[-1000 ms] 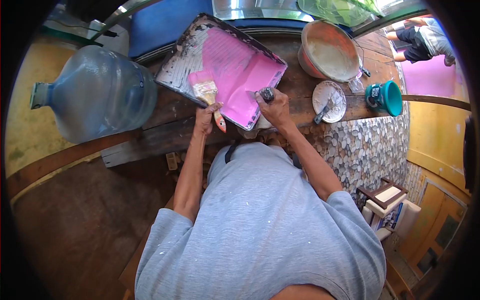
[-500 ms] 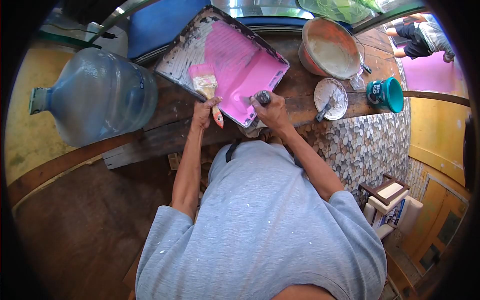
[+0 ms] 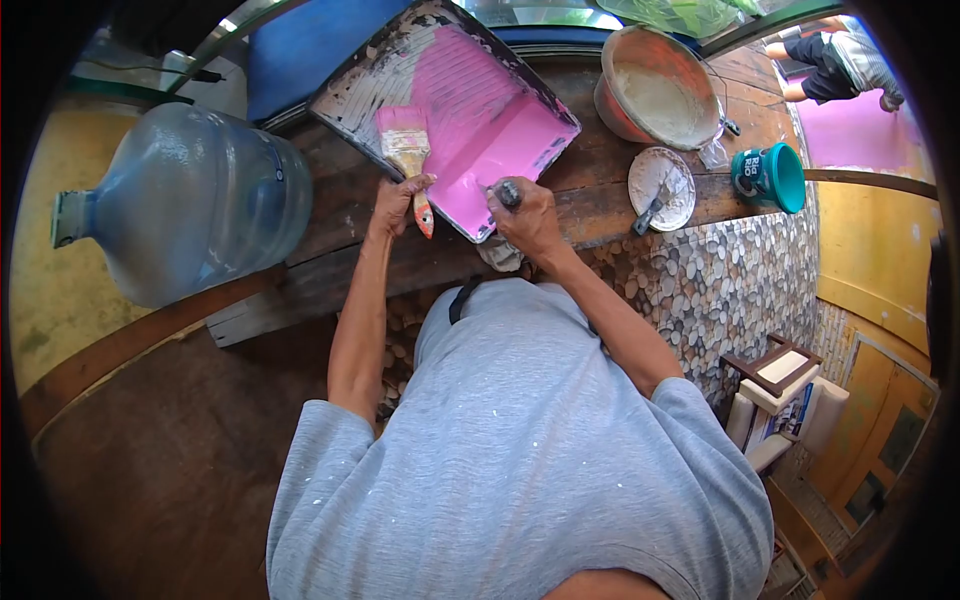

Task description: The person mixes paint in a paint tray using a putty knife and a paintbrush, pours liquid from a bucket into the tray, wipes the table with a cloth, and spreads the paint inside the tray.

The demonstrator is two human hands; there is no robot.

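Note:
A black-edged paint tray (image 3: 460, 50) lies tilted on the wooden bench, pink paint pooled in its near end and smeared up the ribbed slope. My left hand (image 3: 397, 203) is closed at the tray's near left edge, thumb over the handle of a wide paintbrush (image 3: 405, 150). Pink and cream paint coat its bristles, which rest over the tray. My right hand (image 3: 530, 222) is closed round the dark, paint-spotted handle of what looks like a putty knife (image 3: 509, 194). Its lower end is at the pink paint, mostly hidden by my fingers.
A large blue water jug (image 3: 205, 205) lies on its side at left. To the right stand an orange basin (image 3: 618, 112) of pale mix, a white bowl (image 3: 680, 190) with a dark-handled tool, and a teal bucket (image 3: 788, 180). Another person (image 3: 835, 65) is at upper right by a pink surface.
My right hand has shifted slightly left over the pink paint, the tool handle now more upright. My left hand and the paintbrush have moved slightly up and left in view.

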